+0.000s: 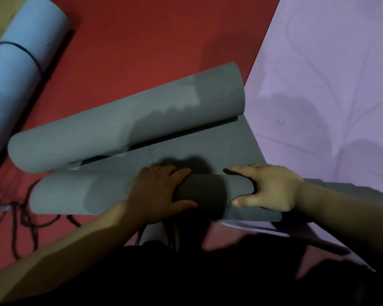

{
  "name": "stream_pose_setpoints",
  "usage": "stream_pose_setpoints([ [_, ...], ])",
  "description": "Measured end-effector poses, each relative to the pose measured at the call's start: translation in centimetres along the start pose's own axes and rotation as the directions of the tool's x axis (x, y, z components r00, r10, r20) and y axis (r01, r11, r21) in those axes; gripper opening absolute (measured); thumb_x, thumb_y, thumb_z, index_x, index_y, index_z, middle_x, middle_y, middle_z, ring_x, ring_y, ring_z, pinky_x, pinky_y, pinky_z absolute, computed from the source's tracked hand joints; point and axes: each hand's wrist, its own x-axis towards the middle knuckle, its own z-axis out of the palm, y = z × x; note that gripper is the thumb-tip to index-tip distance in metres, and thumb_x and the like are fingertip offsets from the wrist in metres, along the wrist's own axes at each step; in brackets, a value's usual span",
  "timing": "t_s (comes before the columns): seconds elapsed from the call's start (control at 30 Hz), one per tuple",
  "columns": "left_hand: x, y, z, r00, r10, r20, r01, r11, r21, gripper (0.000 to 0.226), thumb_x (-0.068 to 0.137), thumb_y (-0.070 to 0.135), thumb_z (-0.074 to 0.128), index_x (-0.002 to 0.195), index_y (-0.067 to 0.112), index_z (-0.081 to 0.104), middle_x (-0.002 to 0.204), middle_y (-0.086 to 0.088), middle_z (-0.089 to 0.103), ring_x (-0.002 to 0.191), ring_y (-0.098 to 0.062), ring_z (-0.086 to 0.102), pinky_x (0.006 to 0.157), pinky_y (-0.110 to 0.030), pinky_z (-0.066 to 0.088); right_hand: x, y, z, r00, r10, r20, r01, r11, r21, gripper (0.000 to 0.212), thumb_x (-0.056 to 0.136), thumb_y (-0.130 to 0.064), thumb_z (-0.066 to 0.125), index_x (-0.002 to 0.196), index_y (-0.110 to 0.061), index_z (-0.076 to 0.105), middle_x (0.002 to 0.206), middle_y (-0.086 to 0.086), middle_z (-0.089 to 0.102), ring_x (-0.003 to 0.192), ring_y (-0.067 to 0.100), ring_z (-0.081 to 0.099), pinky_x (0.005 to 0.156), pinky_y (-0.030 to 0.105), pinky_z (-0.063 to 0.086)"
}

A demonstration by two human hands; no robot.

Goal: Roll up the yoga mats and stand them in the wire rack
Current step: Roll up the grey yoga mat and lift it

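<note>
Both hands curl over the near grey roll [75, 195], left hand [161, 191] and right hand [268, 188] side by side at its middle. It lies long from left to right, right under them. Past it, a flat strip of mat [208, 146] runs to the far grey roll [131, 120].

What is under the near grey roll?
The purple mat pokes out below the near grey roll on the right; a black cord shows by its left end. Directly beneath is covered.
</note>
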Motion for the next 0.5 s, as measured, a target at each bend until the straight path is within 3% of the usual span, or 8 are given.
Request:
stream_pose_setpoints([
  [0.1,1.1,-0.7,-0.7,0.998,-0.016,0.066,0.018,1.000,-0.025,0.117,0.062,0.103,0.003,0.154,0.037,0.032,0.153,0.002,0.046,0.134,-0.024,0.049,0.104,-0.042,0.042,0.2,-0.3,-0.4,0.998,-0.019,-0.058,0.016,0.998,-0.063,0.097,0.065,-0.098,0.036,0.151,-0.055,0.023,0.135,-0.013,0.052,0.125,0.016,0.051,0.104,0.036,0.043],
  [0.23,2.7,-1.6,-0.7,0.989,-0.043,0.144,0.053,0.996,-0.067,0.122,0.053,0.106,0.007,0.156,0.042,0.022,0.165,-0.002,0.027,0.148,-0.026,0.031,0.117,-0.042,0.028,-0.9,-1.0,1.2,0.958,-0.117,-0.262,0.060,0.974,-0.216,0.078,0.085,-0.084,0.027,0.152,-0.044,0.033,0.131,-0.005,0.057,0.116,0.025,0.057,0.095,0.041,0.047],
  [0.37,3.6,-2.2,-0.8,0.987,-0.058,0.153,0.074,0.993,-0.097,0.124,0.048,0.108,0.002,0.155,0.046,0.017,0.169,-0.007,0.012,0.152,-0.028,0.022,0.120,-0.046,0.025,-1.2,-1.3,1.9,0.968,-0.093,-0.232,0.020,0.954,-0.299,0.093,0.078,-0.095,0.023,0.157,-0.046,0.020,0.140,-0.007,0.052,0.122,0.022,0.054,0.099,0.041,0.043],
  [0.5,3.7,-2.0,-1.4,0.992,-0.100,0.074,0.104,0.993,-0.062,0.119,0.052,0.107,0.011,0.153,0.045,0.027,0.169,-0.009,0.003,0.154,-0.029,0.012,0.122,-0.056,0.017,-0.5,-1.2,0.5,0.979,-0.077,-0.189,0.022,0.961,-0.275,0.100,0.069,-0.098,0.020,0.156,-0.049,0.015,0.138,-0.010,0.051,0.125,0.018,0.052,0.100,0.037,0.041],
])
